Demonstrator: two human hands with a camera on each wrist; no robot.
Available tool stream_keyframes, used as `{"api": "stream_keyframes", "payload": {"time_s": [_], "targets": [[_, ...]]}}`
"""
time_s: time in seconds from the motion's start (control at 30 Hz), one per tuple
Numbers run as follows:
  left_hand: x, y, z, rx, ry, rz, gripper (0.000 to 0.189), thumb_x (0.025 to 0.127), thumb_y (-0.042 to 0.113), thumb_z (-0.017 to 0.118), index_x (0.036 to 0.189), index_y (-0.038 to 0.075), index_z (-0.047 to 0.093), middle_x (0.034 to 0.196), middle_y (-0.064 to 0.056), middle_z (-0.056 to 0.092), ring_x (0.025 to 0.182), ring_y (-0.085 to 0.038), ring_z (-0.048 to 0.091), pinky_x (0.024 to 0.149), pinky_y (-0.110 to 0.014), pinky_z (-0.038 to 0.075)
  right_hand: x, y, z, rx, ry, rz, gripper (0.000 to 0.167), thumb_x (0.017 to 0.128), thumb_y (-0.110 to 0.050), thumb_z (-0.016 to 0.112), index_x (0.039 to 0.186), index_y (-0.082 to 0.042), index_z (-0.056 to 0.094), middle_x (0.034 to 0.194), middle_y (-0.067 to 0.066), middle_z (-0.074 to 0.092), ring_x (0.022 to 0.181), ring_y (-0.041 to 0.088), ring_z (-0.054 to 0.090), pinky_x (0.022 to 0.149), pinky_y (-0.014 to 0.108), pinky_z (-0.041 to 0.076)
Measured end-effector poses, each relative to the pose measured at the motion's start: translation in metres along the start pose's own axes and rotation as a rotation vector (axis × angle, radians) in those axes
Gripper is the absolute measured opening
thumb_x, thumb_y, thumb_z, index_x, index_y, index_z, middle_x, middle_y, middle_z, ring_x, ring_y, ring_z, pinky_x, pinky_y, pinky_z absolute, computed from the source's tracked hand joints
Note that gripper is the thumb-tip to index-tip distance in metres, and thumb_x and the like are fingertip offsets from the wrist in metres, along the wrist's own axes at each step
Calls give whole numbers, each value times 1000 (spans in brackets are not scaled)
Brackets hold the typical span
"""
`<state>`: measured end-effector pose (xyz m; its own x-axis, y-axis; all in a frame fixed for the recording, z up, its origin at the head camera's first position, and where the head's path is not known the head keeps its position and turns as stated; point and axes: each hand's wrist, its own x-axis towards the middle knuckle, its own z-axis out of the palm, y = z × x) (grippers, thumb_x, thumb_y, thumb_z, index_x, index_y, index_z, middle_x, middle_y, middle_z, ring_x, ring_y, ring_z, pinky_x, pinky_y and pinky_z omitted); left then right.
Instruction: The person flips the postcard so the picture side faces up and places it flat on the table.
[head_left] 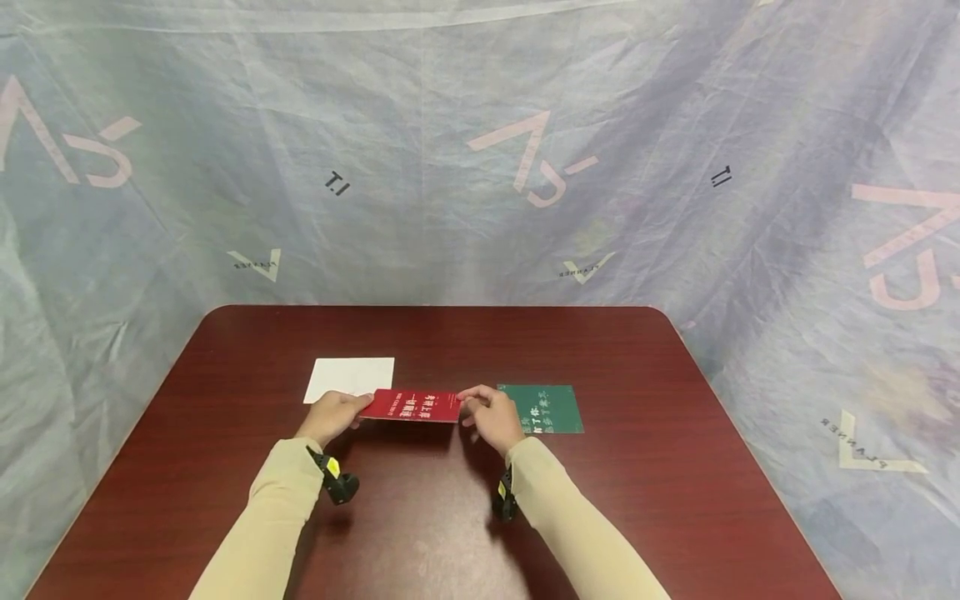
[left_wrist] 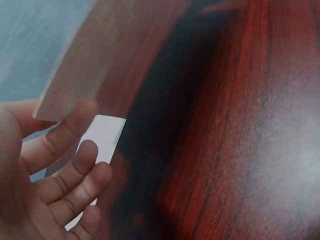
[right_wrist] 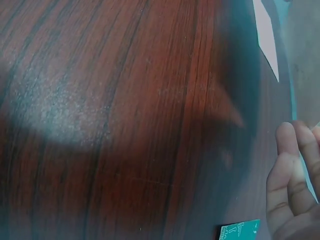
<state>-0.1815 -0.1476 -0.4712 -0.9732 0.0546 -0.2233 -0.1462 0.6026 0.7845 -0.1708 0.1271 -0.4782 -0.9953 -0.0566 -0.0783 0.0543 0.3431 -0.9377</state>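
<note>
A red card (head_left: 417,406) with white lettering is held up off the table between the two hands. My left hand (head_left: 334,416) pinches its left end between thumb and fingers. In the left wrist view the card's pale underside (left_wrist: 75,65) shows above the left hand (left_wrist: 55,165), whose other fingers are spread loosely below. At the card's right edge, my right hand (head_left: 492,417) holds it with thumb and fingertips. The right wrist view shows several fingers of the right hand (right_wrist: 295,185), but their contact with the card is out of sight there.
A white card (head_left: 351,375) lies on the table behind the left hand. To the right of the right hand lies a green card (head_left: 551,408) with white lettering. The dark red wooden table (head_left: 420,533) ends at a grey printed cloth (head_left: 420,167) hanging behind it.
</note>
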Motion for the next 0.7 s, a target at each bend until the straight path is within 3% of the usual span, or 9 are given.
{"api": "stream_keyframes", "payload": {"time_s": [0.17, 0.43, 0.57, 0.7], "targets": [[-1, 5, 6, 5, 26, -3, 43, 99, 28, 59, 110, -12, 71, 82, -10, 67, 80, -23, 58, 68, -31, 41, -3, -1, -3, 49, 21, 33, 17, 101, -11, 62, 111, -1, 72, 97, 14, 76, 79, 38, 72, 58, 47, 58], [1, 4, 14, -51, 3, 5, 43, 102, 29, 58, 114, -10, 71, 101, -18, 71, 99, -31, 57, 82, -39, 42, -2, 1, -6, 20, 76, -3, 18, 93, -5, 71, 110, 0, 72, 99, 14, 76, 77, 32, 74, 74, 41, 58], [1, 3, 16, -81, 2, 20, 40, 104, 28, 58, 111, -9, 72, 97, -16, 71, 98, -31, 56, 82, -40, 41, -1, 2, -6, 32, 85, 2, 21, 93, -5, 72, 114, -1, 70, 102, 15, 76, 74, 24, 74, 77, 46, 59], [-1, 5, 17, -79, 25, 46, 36, 104, 25, 58, 106, -8, 74, 94, -13, 71, 96, -30, 55, 81, -39, 40, -2, 2, -6, 35, 93, 19, 31, 93, -7, 73, 122, -1, 66, 105, 15, 76, 75, 25, 74, 76, 43, 59]]}}
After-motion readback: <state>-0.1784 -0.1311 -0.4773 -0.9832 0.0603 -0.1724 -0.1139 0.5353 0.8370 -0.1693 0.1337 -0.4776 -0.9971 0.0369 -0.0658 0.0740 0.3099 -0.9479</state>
